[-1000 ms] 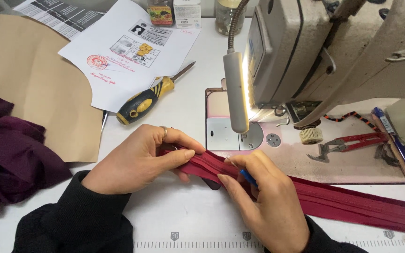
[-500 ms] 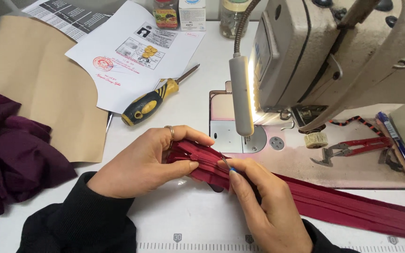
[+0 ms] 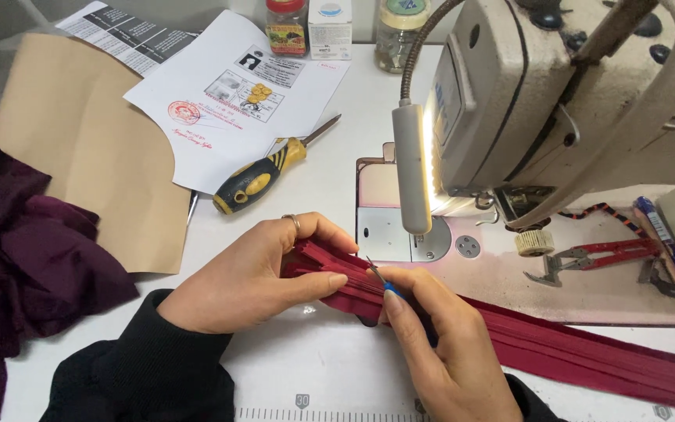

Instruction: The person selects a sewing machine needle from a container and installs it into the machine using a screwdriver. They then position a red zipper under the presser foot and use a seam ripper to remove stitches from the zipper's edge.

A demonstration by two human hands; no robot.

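Head view, looking straight down at the work: the left hand (image 3: 255,273) is clamped on the folded end of a red zipper tape (image 3: 556,352), thumb on top and fingers curled over the far edge, so the strip is pinned flat and taut against the white desk (image 3: 322,367). There's a ring on one finger of that hand. The right hand (image 3: 443,344) is closed in a pencil-style pinch around a small blue-handled tool (image 3: 384,283), its thin metal tip angled up and left, touching the tape just beside the left thumb; it looks like a seam ripper, though the tip is too small to be sure. The two hands sit close together so the held section stays firm right where the tip meets it.

The tape itself runs from under the left hand, beneath the right, and away to the lower right corner, lying in front of the sewing machine (image 3: 556,101). The machine's lamp (image 3: 414,176) hangs on a flexible neck and shines down beside the needle plate. Red-handled thread snips (image 3: 595,258) lie on the machine bed, within easy reach. Further back, a yellow-and-black screwdriver (image 3: 263,176) rests half on a printed paper sheet (image 3: 236,101), a brown paper pattern piece (image 3: 80,148) beside it, and a heap of dark purple fabric (image 3: 17,266) on the left edge
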